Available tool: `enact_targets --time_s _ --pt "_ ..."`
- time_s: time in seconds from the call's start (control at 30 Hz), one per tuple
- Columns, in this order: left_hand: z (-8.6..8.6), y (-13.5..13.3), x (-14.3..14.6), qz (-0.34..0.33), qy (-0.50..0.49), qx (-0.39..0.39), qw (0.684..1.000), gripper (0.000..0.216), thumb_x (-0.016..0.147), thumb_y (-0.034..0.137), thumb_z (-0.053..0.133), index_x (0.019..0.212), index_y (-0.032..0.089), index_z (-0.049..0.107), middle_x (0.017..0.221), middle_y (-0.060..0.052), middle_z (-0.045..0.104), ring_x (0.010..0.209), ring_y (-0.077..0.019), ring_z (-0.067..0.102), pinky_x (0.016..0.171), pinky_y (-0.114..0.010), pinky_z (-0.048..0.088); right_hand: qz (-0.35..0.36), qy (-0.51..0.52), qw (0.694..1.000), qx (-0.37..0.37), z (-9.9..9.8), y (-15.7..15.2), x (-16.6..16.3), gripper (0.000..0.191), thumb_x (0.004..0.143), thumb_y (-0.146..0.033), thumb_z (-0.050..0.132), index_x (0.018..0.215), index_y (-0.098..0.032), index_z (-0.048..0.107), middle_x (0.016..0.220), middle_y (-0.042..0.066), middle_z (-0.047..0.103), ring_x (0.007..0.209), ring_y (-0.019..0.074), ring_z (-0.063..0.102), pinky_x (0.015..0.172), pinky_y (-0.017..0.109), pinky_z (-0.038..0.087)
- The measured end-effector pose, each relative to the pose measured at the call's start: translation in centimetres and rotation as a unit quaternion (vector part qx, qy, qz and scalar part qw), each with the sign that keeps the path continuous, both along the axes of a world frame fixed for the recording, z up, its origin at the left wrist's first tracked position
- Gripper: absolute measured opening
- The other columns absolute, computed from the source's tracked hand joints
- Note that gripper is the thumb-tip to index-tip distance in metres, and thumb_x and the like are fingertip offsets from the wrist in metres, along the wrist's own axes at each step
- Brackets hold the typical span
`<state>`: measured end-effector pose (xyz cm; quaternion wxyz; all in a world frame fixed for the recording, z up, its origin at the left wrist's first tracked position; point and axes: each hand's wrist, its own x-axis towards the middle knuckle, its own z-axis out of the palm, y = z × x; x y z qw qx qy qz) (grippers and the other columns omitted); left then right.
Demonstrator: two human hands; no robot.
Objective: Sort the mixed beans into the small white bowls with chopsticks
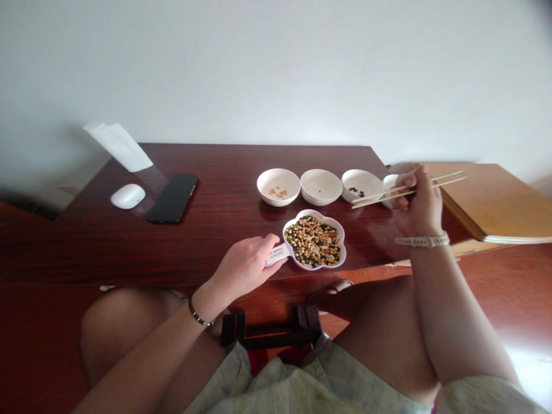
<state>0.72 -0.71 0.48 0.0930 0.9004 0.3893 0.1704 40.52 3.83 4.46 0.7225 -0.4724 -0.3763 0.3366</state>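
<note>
The chopsticks (407, 190) are pinched in the closed right hand (417, 208), long axis pointing left, tips over the third white bowl (361, 184); the mixed-bean dish (314, 240) lies lower left, steadied by the curled left hand (245, 267) at its label.

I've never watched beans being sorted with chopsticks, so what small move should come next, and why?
Probably bring the chopsticks in the right hand back down to the dish of mixed beans for another bean. Their tips hover by the bowl of dark beans, seemingly empty, while the left hand steadies the dish.

White wall (276, 63), dark wooden table (86, 241)
</note>
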Motion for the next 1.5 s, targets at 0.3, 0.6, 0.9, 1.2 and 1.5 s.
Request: enact_targets --time_s 0.3,0.6,0.9,1.2,1.5 --pt "0.0 0.0 -0.1 0.002 0.004 -0.003 1.0 0.031 0.097 0.055 0.05 0.108 0.026 0.051 0.09 0.001 0.065 0.077 -0.0164 0.062 0.068 -0.03 0.044 0.199 -0.13 0.966 -0.104 -1.3 -0.8 -4.7 0.055 0.099 -0.066 0.07 0.072 -0.02 0.063 0.055 -0.002 0.048 0.043 0.0066 0.042 0.037 0.02 0.029" --pt "-0.1 0.0 -0.2 0.003 -0.002 -0.003 1.0 0.03 0.096 0.053 0.052 0.109 0.026 0.052 0.092 0.0 0.067 0.08 -0.0174 0.063 0.069 -0.03 0.046 0.207 -0.159 0.958 -0.116 -1.5 -1.0 -5.2 0.055 0.101 -0.067 0.067 0.073 -0.02 0.064 0.054 0.0 0.051 0.044 0.0084 0.044 0.038 0.021 0.029" --pt "-0.1 0.0 -0.1 0.0 -0.005 0.001 1.0 0.03 0.096 0.053 0.051 0.108 0.026 0.052 0.09 0.0 0.066 0.079 -0.0175 0.063 0.069 -0.03 0.044 0.217 -0.078 0.967 -0.11 -0.9 -1.2 -5.8 0.052 0.099 -0.059 0.074 0.07 -0.019 0.056 0.065 -0.002 0.047 0.045 0.0053 0.038 0.037 0.022 0.019" --pt "-0.1 0.0 -0.1 0.0 -0.003 0.004 1.0 0.03 0.096 0.053 0.051 0.108 0.025 0.052 0.089 -0.001 0.066 0.079 -0.0177 0.063 0.068 -0.031 0.045 0.207 -0.051 0.97 -0.117 -1.2 -0.8 -5.5 0.052 0.096 -0.058 0.078 0.069 -0.019 0.055 0.064 -0.002 0.046 0.045 0.0054 0.037 0.035 0.021 0.02" --pt "-0.1 0.0 -0.1 0.002 0.001 -0.001 1.0 0.03 0.097 0.054 0.05 0.108 0.026 0.052 0.09 0.0 0.066 0.079 -0.0174 0.063 0.07 -0.031 0.045 0.177 -0.112 0.97 -0.12 -1.2 -0.9 -5.7 0.052 0.1 -0.057 0.073 0.068 -0.019 0.057 0.059 -0.002 0.044 0.044 0.0055 0.039 0.036 0.02 0.022"
